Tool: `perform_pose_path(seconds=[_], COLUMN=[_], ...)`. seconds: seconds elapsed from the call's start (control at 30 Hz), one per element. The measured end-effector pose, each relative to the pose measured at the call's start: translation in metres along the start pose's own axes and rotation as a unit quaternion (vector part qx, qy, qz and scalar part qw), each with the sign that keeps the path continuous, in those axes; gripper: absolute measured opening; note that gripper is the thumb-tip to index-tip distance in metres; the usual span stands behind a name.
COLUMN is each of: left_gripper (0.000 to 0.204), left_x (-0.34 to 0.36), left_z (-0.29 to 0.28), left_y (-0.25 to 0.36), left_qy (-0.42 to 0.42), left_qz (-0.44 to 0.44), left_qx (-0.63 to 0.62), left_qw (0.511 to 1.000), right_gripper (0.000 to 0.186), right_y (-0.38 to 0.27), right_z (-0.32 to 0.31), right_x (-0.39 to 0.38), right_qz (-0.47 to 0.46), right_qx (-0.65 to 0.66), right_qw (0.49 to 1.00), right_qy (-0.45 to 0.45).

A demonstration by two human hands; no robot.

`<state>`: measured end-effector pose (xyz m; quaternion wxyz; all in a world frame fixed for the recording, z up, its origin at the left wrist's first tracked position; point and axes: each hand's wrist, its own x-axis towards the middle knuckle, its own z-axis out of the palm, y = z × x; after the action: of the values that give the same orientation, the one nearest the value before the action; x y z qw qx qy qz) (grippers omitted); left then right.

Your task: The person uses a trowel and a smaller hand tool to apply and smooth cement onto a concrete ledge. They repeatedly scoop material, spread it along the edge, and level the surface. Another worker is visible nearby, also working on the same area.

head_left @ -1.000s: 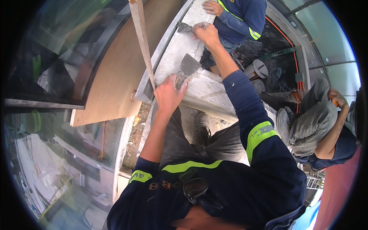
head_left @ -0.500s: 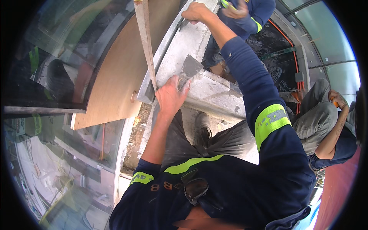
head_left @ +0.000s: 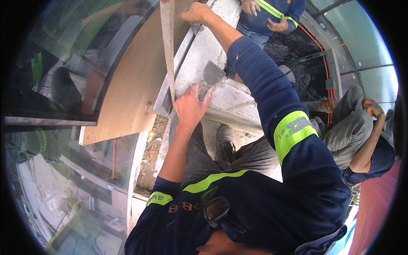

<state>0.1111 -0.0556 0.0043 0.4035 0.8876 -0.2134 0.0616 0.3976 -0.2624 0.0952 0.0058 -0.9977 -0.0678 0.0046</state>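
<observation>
My left hand (head_left: 190, 108) grips a wide, dusty putty knife (head_left: 212, 74), its grey blade lying over a white, mortar-smeared ledge (head_left: 227, 100). Beside that hand runs a rough vertical timber strip (head_left: 167, 46). Farther up, my right hand (head_left: 194, 13) is stretched out at the upper part of the ledge, near its metal edge strip (head_left: 182, 51), fingers closed; what they hold is mostly hidden behind the hand.
A plywood sheet (head_left: 123, 102) leans at left beside glass panels (head_left: 51, 178). A co-worker (head_left: 267, 12) stands beyond the ledge, both hands raised; another person (head_left: 357, 136) crouches at right near orange conduit (head_left: 327, 80). A white bucket (head_left: 288, 73) sits behind my right arm.
My right hand has moved up and left along the ledge. My left hand has shifted slightly. The co-worker's hands have left the ledge and are raised in front of their body.
</observation>
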Motion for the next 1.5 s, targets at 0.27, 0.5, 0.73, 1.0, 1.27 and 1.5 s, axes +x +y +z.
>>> perform_pose_path(seconds=[0.27,0.5,0.73,1.0,1.27,1.5], left_gripper=[0.045,0.045,0.042,0.043,0.042,0.042], left_x=[0.0,-0.001,-0.025,-0.033,-0.029,-0.026], left_z=[0.001,0.001,-0.002,0.008,0.003,0.004], left_y=[-0.001,-0.003,-0.018,-0.022,-0.023,-0.023], left_qy=[-0.004,-0.003,0.072,0.048,0.014,0.004], left_qz=[-0.005,0.004,0.038,0.019,0.032,0.031], left_qx=[-0.001,-0.017,-0.056,-0.085,-0.06,-0.055], left_qw=[1.0,1.0,0.995,0.995,0.998,0.998], right_gripper=[0.054,0.052,0.048,0.047,0.042,0.042], right_y=[-0.008,-0.005,-0.003,0.008,0.016,0.015], right_z=[-0.001,-0.009,-0.013,-0.015,-0.018,-0.017], right_x=[-0.007,-0.001,-0.009,-0.017,-0.027,-0.031], right_qz=[0.112,0.102,0.173,0.18,0.186,0.201], right_qx=[0.098,0.116,0.225,0.272,0.311,0.343], right_qw=[0.987,0.987,0.957,0.94,0.925,0.911], right_qy=[0.064,0.055,0.066,0.095,0.11,0.108])
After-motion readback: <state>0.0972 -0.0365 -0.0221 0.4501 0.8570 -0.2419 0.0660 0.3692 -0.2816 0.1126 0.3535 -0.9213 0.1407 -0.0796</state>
